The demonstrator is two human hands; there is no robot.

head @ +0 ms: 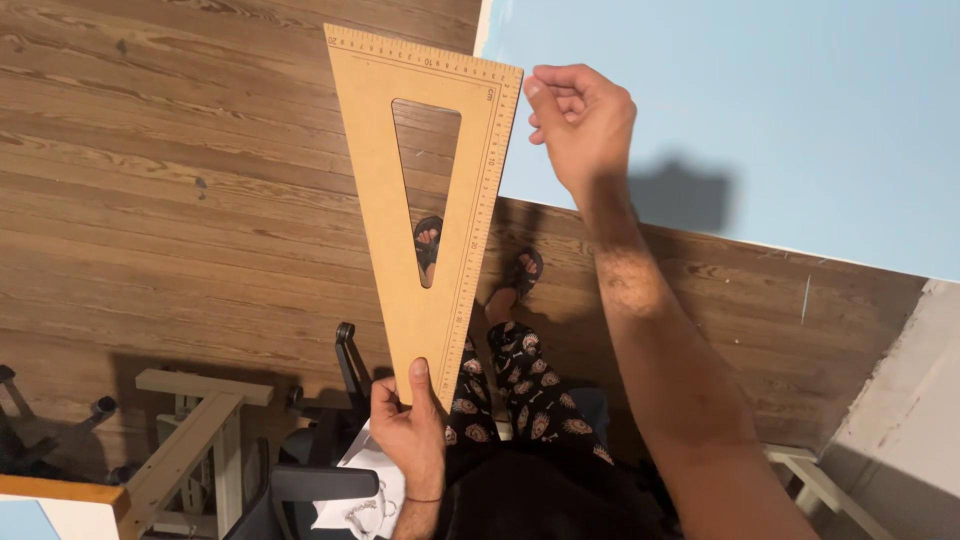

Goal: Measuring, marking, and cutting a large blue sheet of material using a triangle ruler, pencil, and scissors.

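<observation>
A tan wooden triangular set square [385, 170] with a triangular cut-out and ruler marks along its edges is held up in front of me. My left hand [407, 430] pinches its narrow tip at the bottom. My right hand [582, 118] is beside the wide end's right corner with its fingers curled in, and the thumb tip is right at the corner's edge. Through the cut-out and below the set square I see my sandalled feet [527, 268] and patterned trousers [520, 385].
The floor is brown wooden planks [180, 200]. A light blue sheet or board [760, 110] covers the upper right. A pale wooden frame [195, 430] and a black chair arm [325, 483] sit at the lower left. A grey wall [915, 400] is at the lower right.
</observation>
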